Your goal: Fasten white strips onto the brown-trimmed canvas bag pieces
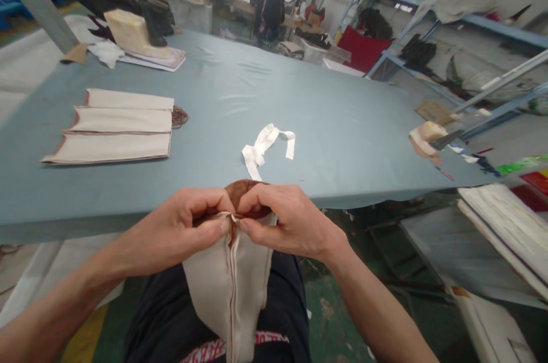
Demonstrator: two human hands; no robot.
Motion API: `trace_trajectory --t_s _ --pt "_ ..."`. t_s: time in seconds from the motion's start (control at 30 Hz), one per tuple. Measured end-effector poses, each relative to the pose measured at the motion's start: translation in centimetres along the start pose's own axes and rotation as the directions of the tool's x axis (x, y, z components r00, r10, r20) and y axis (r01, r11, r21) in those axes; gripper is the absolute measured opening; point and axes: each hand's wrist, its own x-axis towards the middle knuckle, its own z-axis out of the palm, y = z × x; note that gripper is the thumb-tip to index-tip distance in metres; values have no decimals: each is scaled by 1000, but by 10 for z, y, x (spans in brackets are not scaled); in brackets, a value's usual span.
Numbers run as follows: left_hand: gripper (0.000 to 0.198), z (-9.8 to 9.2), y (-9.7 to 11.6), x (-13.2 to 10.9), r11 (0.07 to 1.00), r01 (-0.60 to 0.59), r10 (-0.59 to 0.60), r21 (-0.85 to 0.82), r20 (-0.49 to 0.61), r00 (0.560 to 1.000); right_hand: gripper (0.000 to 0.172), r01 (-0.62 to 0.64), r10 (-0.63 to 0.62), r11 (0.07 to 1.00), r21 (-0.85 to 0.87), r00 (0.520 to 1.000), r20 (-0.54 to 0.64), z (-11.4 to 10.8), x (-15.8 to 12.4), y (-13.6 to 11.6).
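A cream fabric piece (252,277) with a brown inner side hangs in front of me, a seam running down its middle. My left hand (188,220) pinches its top edge just left of the seam. My right hand (282,217) pinches the same edge just right of it, the two thumbs nearly meeting. The fingertips hide part of the edge between them. On the table beyond my hands lies a crumpled white fabric strip (265,137). Several folded cream pieces with brown edges (122,121) lie flat at the left, a brown cord bundle (180,116) at their right end.
The blue-covered table (342,134) spans the view. At its far left sit a yellowish block (128,32) and papers (171,60); another block (431,132) lies near the right end. Stacked cream panels (505,232) stand at the right. Shelves and a person (269,9) are in the background.
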Motion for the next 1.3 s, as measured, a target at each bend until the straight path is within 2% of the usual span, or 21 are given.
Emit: trace_trajectory --t_s 0.1,0.27,0.37,0.47,0.53,0.6,0.7,0.77,0.83,0.9,0.97,1.03,1.1,1.3 --pt "31 -4 -3 -4 999 18 -17 -28 18 1000 7 57 -57 996 -62 998 2 -1 -3 0" --pt "35 -9 4 -6 998 15 -17 67 33 999 15 126 -120 958 -256 992 39 0 -2 -5" --pt "39 -9 7 -7 993 9 -12 115 28 1000 24 169 -163 889 -426 985 51 3 -2 -12" --pt "39 -8 8 -9 991 23 -24 133 8 1000 33 207 -231 779 -591 972 36 7 -1 -17" --pt "37 -7 8 -9 991 23 -22 134 -13 1000 34 229 -276 719 -656 961 33 10 0 -17" --pt "37 -5 7 -9 994 25 -20 109 -48 999 34 242 -308 697 -675 951 23 13 1 -15" --pt "36 -3 3 -9 1000 25 -23 19 -74 997 32 214 -300 744 -634 954 -30 16 0 -10" --pt "36 -3 -3 -10 999 19 -21 -41 -49 999 28 166 -238 809 -564 970 -57 16 1 -8" --pt "37 -2 -10 -12 996 4 -7 -83 -30 1000 22 105 -137 908 -407 989 -51 13 2 -6" --pt "37 -1 -14 -15 997 -9 6 -81 -45 999 17 18 -16 985 -170 1000 13 10 4 -6" --pt "35 -1 -14 -19 999 -24 22 -35 -64 998 16 -94 92 996 14 990 109 6 7 -7" --pt "30 0 -11 -21 999 -31 32 19 -55 998 16 -177 159 980 93 972 171 3 9 -9" --pt "27 0 -7 -23 998 -23 25 53 -31 999 15 -194 167 972 133 968 189 1 9 -12" --pt "29 -1 -7 -23 998 26 -24 54 -54 998 14 -194 159 962 191 970 185 2 5 -15"
